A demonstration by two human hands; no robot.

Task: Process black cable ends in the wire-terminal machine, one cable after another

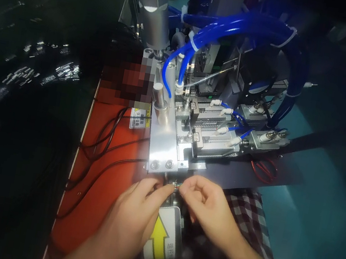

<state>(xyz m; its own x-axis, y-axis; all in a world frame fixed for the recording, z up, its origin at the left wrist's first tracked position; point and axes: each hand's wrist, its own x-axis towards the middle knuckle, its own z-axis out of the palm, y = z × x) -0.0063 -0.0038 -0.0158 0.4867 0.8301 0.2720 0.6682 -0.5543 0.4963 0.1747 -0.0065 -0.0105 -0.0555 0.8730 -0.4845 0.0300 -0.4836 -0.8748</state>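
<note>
My left hand [139, 204] and my right hand [205, 202] meet at the front end of a metal machine, just below its shiny steel block [163, 148]. Both have thumb and forefinger pinched, the tips almost touching. Between them shows a tiny metallic piece [176, 187], too small to name. Whether one hand or both grip it is hidden by the fingertips. Right below the fingers lies a white plate with a yellow arrow [159, 234], partly covered by my left hand.
Thick blue air hoses [244, 26] arch over small pneumatic cylinders [214, 141] on the right. Black cables [108, 136] cross the orange surface [94, 214] on the left. A red wire coil [264, 170] lies at the right. Shiny bagged-looking items [62, 72] are blurred at far left.
</note>
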